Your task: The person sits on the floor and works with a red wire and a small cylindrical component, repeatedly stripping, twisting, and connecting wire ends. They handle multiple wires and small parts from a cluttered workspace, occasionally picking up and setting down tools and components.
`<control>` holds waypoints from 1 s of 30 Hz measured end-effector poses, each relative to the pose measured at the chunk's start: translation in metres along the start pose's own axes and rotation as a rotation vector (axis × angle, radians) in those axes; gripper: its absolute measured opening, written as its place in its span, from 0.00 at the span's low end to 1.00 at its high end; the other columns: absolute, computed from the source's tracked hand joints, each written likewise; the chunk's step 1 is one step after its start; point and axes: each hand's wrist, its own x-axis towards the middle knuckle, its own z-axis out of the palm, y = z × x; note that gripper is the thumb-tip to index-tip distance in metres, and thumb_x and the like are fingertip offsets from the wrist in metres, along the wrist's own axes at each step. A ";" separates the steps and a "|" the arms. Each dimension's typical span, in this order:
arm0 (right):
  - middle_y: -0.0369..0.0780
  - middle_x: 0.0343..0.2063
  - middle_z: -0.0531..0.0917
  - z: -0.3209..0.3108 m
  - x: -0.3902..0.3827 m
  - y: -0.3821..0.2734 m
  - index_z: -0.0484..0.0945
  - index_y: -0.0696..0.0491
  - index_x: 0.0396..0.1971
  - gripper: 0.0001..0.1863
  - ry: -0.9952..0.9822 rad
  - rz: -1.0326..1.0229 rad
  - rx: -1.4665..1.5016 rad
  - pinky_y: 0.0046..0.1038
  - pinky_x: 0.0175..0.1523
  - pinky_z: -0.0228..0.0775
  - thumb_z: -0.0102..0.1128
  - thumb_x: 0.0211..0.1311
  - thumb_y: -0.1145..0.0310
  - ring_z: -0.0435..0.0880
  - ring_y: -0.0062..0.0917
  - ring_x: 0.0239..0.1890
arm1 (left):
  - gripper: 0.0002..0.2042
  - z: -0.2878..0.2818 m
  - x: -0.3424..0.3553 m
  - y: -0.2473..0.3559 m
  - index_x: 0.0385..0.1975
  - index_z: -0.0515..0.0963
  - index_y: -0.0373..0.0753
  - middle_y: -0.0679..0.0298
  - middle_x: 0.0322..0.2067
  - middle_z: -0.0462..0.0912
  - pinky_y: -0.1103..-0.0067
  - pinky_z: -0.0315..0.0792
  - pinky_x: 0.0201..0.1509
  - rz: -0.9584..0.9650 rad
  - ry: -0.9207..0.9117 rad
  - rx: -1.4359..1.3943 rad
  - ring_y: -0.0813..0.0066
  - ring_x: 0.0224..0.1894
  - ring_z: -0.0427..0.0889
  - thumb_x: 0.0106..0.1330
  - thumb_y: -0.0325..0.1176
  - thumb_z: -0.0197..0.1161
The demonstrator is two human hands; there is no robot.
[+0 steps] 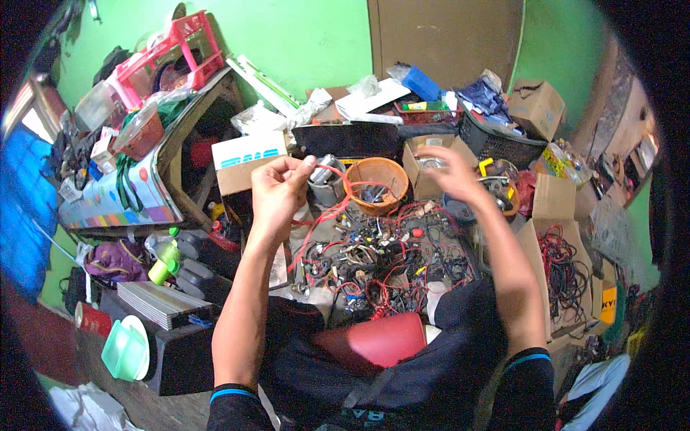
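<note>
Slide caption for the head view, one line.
Left hand pinches a red wire; right hand, blurred, is raised; a heap of tangled wires lies below.

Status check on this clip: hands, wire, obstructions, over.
Left hand: pinching red wire. Right hand: raised, blurred, grip unclear. Red wire: looped near orange basket. Possible snag: tangled wire heap below.

I'm seeing the green wall (309,36) glowing pretty bright, the right hand (454,176) kinda blurring, and edges bending into grainy black.
</note>
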 end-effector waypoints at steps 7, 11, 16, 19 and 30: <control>0.33 0.31 0.80 0.068 0.007 -0.098 0.76 0.54 0.42 0.12 -0.742 -0.099 0.809 0.22 0.40 0.70 0.56 0.61 0.65 0.77 0.15 0.34 | 0.10 0.014 -0.003 0.002 0.20 0.73 0.37 0.77 0.12 0.65 0.87 0.46 0.14 0.025 -0.001 0.054 0.92 0.12 0.55 0.60 0.32 0.63; 0.35 0.21 0.81 0.033 0.010 -0.052 0.82 0.56 0.29 0.06 -0.399 0.115 0.523 0.19 0.26 0.70 0.60 0.56 0.70 0.77 0.16 0.23 | 0.10 -0.004 -0.001 0.002 0.20 0.73 0.36 0.78 0.12 0.64 0.87 0.45 0.14 0.049 0.030 -0.023 0.91 0.12 0.55 0.60 0.33 0.63; 0.52 0.41 0.79 -0.022 -0.027 0.058 0.78 0.57 0.38 0.15 -0.367 0.593 -0.736 0.39 0.48 0.70 0.55 0.48 0.71 0.79 0.41 0.44 | 0.10 -0.010 -0.002 0.016 0.21 0.73 0.37 0.78 0.11 0.64 0.87 0.45 0.14 0.062 0.087 -0.018 0.92 0.12 0.55 0.60 0.33 0.63; 0.51 0.42 0.78 -0.022 -0.029 0.063 0.78 0.56 0.40 0.17 -0.495 0.544 -0.850 0.39 0.52 0.68 0.55 0.48 0.69 0.79 0.40 0.45 | 0.10 -0.004 -0.002 0.010 0.21 0.73 0.37 0.78 0.11 0.64 0.87 0.45 0.14 0.064 0.034 -0.051 0.92 0.12 0.55 0.60 0.33 0.63; 0.38 0.30 0.80 0.059 0.004 -0.113 0.67 0.56 0.53 0.22 -0.945 0.167 0.973 0.19 0.36 0.71 0.58 0.58 0.69 0.79 0.16 0.32 | 0.10 -0.001 -0.004 0.002 0.21 0.74 0.37 0.78 0.11 0.64 0.88 0.45 0.14 0.057 0.043 -0.046 0.92 0.12 0.55 0.60 0.33 0.63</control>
